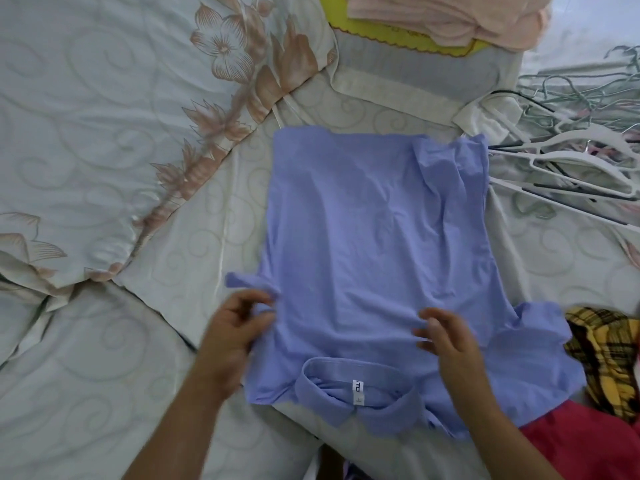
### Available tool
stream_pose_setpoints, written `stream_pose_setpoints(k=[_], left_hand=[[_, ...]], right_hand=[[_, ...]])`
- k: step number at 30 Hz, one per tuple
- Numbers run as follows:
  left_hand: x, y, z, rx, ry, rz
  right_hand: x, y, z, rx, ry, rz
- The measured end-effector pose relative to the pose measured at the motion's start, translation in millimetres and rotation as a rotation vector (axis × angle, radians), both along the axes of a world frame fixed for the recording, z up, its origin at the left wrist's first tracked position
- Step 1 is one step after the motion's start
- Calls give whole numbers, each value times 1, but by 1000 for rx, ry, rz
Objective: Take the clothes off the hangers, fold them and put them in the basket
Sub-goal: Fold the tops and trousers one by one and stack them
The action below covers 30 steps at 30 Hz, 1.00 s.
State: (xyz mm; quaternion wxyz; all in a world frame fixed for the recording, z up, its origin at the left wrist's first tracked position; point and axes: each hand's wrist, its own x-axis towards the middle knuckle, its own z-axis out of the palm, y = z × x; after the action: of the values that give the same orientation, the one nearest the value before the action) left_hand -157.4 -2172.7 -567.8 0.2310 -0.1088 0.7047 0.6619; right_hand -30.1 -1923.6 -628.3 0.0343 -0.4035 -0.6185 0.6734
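Observation:
A light blue collared shirt [374, 244] lies flat, back side up, on the bed [104, 140], collar nearest me with a white label showing. My left hand [235, 327] pinches the folded left sleeve at the shirt's edge. My right hand [446, 337] rests on the cloth just above the collar, fingers loosely bent and touching the fabric. The right sleeve spreads out to the side. At the top stands a white fabric basket [415, 74] holding folded pink [446, 19] and yellow-green clothes.
A heap of empty hangers [575, 147], white, grey and black, lies at the right of the bed. A yellow plaid garment [602, 355] and a red one [585, 445] lie at the lower right. A floral quilt [221, 64] covers the left side.

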Motion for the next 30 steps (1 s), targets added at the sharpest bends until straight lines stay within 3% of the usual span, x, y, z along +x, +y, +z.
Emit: stream_pose_setpoints(k=[3, 6, 13, 22, 26, 28, 30], left_hand=[[23, 45, 0, 111, -155, -407], [27, 54, -24, 121, -373, -655], [-70, 48, -57, -327, -213, -122], [-225, 132, -85, -94, -358, 251], [-256, 156, -87, -155, -323, 324], [-263, 160, -86, -315, -174, 282], [-270, 165, -84, -472, 96, 153]], right_hand=[[-36, -25, -4, -529, -196, 2], [-48, -31, -16, -580, -366, -31], [-42, -24, -21, -410, -355, 235], [-46, -32, -42, -335, -417, 14], [-47, -25, -49, -379, -420, -12], [-46, -24, -52, -406, -437, -8], [-44, -24, -52, -408, -446, 4]])
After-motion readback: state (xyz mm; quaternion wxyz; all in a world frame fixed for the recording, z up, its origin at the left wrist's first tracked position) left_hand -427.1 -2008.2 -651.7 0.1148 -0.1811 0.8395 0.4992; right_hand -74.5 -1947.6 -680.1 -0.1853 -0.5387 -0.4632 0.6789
